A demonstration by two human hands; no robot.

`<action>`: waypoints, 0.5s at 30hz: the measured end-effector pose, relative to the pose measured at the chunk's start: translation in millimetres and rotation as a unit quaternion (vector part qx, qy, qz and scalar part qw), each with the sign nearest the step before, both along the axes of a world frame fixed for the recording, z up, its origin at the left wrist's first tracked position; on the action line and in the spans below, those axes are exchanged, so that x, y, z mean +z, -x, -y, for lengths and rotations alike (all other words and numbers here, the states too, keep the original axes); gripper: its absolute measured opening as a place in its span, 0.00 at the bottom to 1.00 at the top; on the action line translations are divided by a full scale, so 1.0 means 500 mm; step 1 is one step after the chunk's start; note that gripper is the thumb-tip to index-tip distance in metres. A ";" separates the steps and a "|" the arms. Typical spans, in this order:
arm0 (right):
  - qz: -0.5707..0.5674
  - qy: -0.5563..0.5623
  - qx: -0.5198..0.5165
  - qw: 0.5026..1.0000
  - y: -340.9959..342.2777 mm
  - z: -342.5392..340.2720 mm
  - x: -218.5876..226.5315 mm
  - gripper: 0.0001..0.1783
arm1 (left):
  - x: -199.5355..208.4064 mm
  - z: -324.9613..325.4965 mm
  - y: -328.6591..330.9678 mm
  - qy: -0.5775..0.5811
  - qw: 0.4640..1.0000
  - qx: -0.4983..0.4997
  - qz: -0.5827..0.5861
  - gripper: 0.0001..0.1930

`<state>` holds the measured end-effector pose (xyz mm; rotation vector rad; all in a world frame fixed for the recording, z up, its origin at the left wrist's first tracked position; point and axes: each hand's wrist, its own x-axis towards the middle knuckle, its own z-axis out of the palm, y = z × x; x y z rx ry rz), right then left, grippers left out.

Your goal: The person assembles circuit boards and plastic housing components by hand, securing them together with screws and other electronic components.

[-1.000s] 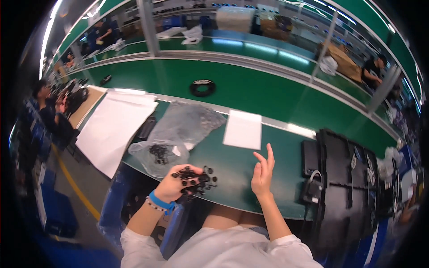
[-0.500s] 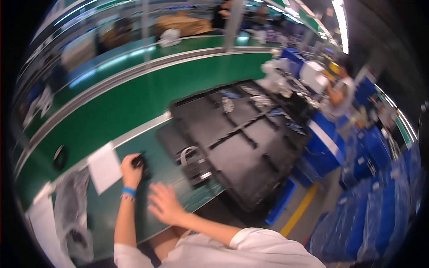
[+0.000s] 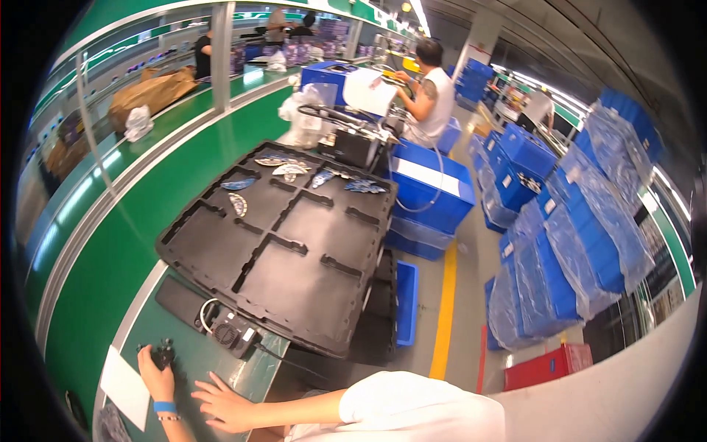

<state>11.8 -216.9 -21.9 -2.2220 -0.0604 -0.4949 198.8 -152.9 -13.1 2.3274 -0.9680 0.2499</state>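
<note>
My left hand (image 3: 155,377), with a blue band at its wrist, is closed on a small black part (image 3: 164,355) above the green bench. The fingers hide some of the part, and its kind is unclear. Just to the right, my right hand (image 3: 224,404) holds nothing, its fingers spread over the bench. Beyond both hands a black box with a round fan grille (image 3: 234,334) sits with a pale cable looped beside it. Close to the left hand lies a white sheet (image 3: 125,384).
A large black divided tray (image 3: 305,254) bears several blue and silver leaf-shaped pieces (image 3: 289,170) at its far end. Blue crates (image 3: 434,177) stand past it, near a seated co-worker (image 3: 433,99). More wrapped blue bins (image 3: 560,250) are stacked across the aisle to the right.
My view has swung to the right, so the bench and hands now appear farther left and lower. The left hand keeps its hold on the black part; the right hand remains spread.
</note>
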 end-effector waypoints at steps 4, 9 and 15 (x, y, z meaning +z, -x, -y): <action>0.015 -0.006 0.002 1.000 0.004 0.011 -0.016 0.14 | 0.017 0.013 0.011 -0.019 0.999 -0.022 -0.023 0.25; 0.026 -0.002 0.026 0.999 -0.006 -0.005 -0.011 0.14 | 0.076 -0.081 0.040 -0.016 0.999 -0.028 -0.001 0.31; -0.004 0.026 0.015 1.000 0.018 0.027 -0.034 0.13 | 0.234 -0.250 0.253 0.205 0.958 0.193 -0.056 0.10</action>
